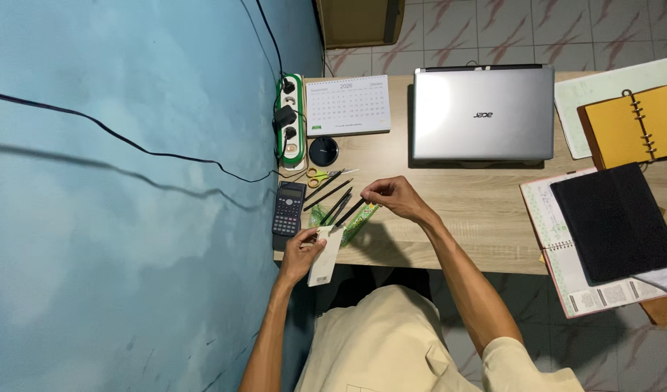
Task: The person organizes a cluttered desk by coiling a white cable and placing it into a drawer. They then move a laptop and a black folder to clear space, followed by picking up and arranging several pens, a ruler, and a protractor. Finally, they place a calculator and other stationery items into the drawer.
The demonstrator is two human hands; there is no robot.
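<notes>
My left hand (301, 252) grips a small white box (325, 257) at the desk's near edge. My right hand (393, 197) pinches the end of a black pencil (350, 213) whose other end points into the box's open top. Two or three more black pencils (332, 197) lie just beside it on the wooden desk (464, 210), over a green wrapper (356, 223). A dark calculator (288, 208) lies to the left of the pencils.
A closed silver laptop (483, 112) sits at the back. Near it are a desk calendar (347, 106), a power strip (290, 120), a black round disc (323, 151) and small scissors (324, 175). Notebooks, a black folder (613, 221) and a yellow ring binder (634, 125) fill the right side. A blue wall is on the left.
</notes>
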